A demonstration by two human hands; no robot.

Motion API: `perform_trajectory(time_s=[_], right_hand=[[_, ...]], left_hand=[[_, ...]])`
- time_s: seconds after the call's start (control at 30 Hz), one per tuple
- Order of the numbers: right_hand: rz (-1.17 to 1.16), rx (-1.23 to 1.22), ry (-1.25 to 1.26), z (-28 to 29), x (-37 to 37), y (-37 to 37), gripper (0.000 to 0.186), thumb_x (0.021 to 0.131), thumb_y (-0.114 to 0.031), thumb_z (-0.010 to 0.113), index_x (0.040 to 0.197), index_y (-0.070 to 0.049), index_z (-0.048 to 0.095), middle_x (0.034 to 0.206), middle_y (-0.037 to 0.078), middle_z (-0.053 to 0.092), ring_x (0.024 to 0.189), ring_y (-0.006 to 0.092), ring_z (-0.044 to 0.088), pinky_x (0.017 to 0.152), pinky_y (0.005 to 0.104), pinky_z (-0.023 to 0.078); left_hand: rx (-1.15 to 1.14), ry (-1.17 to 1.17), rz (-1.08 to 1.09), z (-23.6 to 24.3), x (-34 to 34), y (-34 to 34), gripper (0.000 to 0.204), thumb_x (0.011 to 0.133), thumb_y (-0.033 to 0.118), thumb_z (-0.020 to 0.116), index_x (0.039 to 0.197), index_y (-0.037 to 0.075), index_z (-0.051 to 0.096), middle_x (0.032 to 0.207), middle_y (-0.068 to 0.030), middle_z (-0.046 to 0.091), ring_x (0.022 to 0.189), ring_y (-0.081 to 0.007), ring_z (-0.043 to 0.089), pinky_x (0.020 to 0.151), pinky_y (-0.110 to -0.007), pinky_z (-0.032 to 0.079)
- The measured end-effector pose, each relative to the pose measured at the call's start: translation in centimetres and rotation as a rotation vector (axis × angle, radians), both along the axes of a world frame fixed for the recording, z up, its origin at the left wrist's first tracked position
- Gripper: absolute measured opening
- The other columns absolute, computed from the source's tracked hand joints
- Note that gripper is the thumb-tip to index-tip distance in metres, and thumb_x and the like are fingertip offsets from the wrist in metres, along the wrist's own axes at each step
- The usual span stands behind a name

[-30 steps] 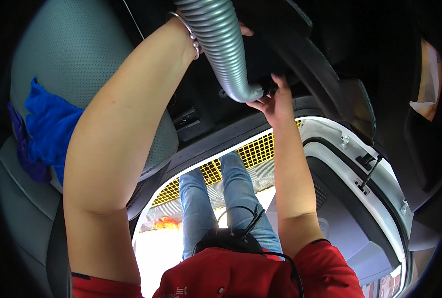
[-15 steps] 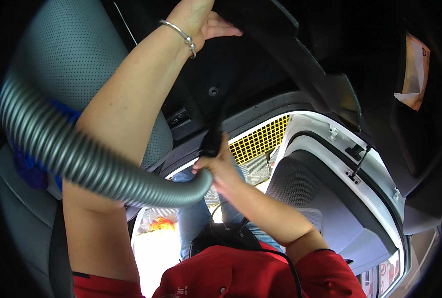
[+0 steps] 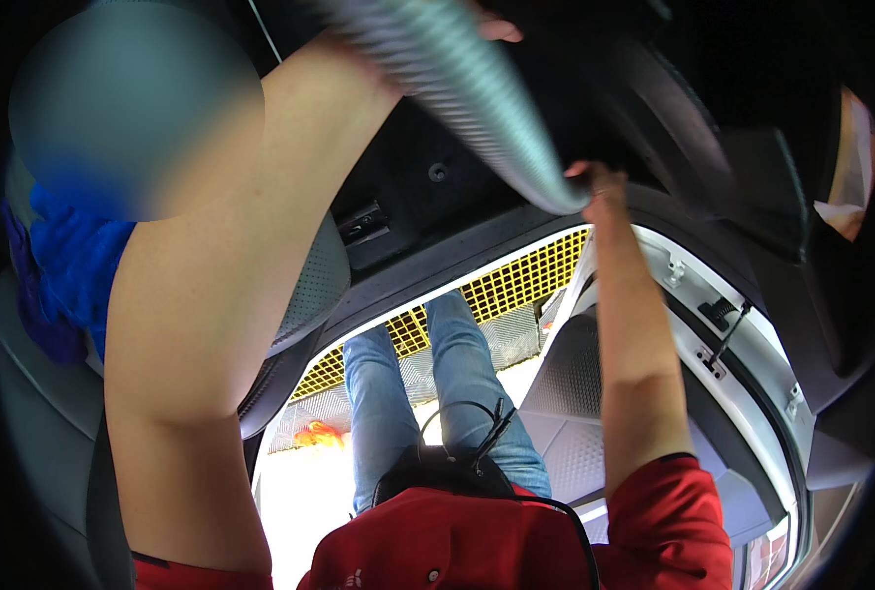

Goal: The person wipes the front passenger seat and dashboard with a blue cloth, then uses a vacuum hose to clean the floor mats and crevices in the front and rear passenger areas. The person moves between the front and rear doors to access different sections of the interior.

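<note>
A grey ribbed vacuum hose (image 3: 477, 108), blurred by motion, runs from the top edge down to my right hand (image 3: 604, 190). My right hand is closed around the hose's end, beside the dark car interior above the door sill. Any nozzle beyond it is lost in the dark. My left hand (image 3: 501, 28) is raised at the top edge, its fingers stretched out by a dark panel. The hose crosses in front of my left wrist and hides most of that hand.
A grey seat (image 3: 49, 383) with blue cloth (image 3: 78, 265) on it is at left. A blurred round patch covers the upper left. The open car door (image 3: 723, 442) is at right, a paper sheet (image 3: 847, 177) beyond it. Yellow grating (image 3: 526, 270) shows outside beneath the sill.
My right hand has moved up and to the right with the hose end. The hose has swung from the left across my left wrist. My left fingers have shifted slightly up and right.
</note>
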State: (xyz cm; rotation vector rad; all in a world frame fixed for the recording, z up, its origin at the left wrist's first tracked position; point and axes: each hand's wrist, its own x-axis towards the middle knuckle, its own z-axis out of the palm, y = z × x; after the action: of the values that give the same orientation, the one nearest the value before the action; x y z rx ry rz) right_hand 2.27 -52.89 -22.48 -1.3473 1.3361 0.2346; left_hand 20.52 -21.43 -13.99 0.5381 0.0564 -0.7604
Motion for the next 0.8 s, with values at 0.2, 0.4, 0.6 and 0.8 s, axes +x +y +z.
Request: perform_trajectory(time_s=[0.2, 0.4, 0.6, 0.8], right_hand=[[0.438, -0.494, 0.223, -1.6, 1.9, 2.7, 0.110, 0.048, 0.006, 0.076, 0.147, 0.005, 0.028, 0.092, 0.018, 0.067, 0.069, 0.0272, 0.064, 0.064, 0.0390, 0.056], [1.571, -0.367, 0.372, 8.1, -4.2, 17.0, 0.125, 0.066, -0.014, 0.084, 0.159, -0.007, 0.001, 0.122, 0.033, 0.057, 0.101, 0.0432, 0.066, 0.092, 0.0409, 0.055], [1.773, -0.335, 0.462, 9.8, -5.1, 16.3, 0.121, 0.066, -0.013, 0.081, 0.160, -0.017, 0.005, 0.116, 0.030, 0.058, 0.093, 0.0433, 0.067, 0.087, 0.0439, 0.056], [1.273, -0.663, 0.514, 2.6, 9.4, 14.8, 0.087, 0.079, -0.032, 0.077, 0.154, -0.012, 0.036, 0.151, 0.013, 0.048, 0.136, 0.0234, 0.049, 0.111, 0.0328, 0.041]], left_hand=[[0.271, 0.193, 0.274, 0.9, 0.4, -0.6, 0.028, 0.102, 0.035, 0.048, 0.085, 0.016, 0.061, 0.071, 0.0009, 0.064, 0.062, -0.0143, 0.062, 0.057, -0.030, 0.052], [0.386, 0.056, 0.052, 2.0, 0.1, 0.3, 0.113, 0.083, 0.086, 0.043, 0.140, -0.011, 0.041, 0.124, -0.0360, 0.057, 0.100, -0.0430, 0.065, 0.083, -0.043, 0.059], [0.583, 0.207, 0.073, 3.3, 0.1, 0.4, 0.105, 0.088, 0.080, 0.043, 0.139, -0.011, 0.036, 0.116, -0.0350, 0.061, 0.097, -0.0374, 0.069, 0.079, -0.039, 0.061], [0.627, 0.185, 0.039, 4.5, 0.4, 0.6, 0.124, 0.083, 0.087, 0.041, 0.136, -0.024, 0.025, 0.095, -0.0374, 0.063, 0.081, -0.0361, 0.073, 0.069, -0.035, 0.064]])
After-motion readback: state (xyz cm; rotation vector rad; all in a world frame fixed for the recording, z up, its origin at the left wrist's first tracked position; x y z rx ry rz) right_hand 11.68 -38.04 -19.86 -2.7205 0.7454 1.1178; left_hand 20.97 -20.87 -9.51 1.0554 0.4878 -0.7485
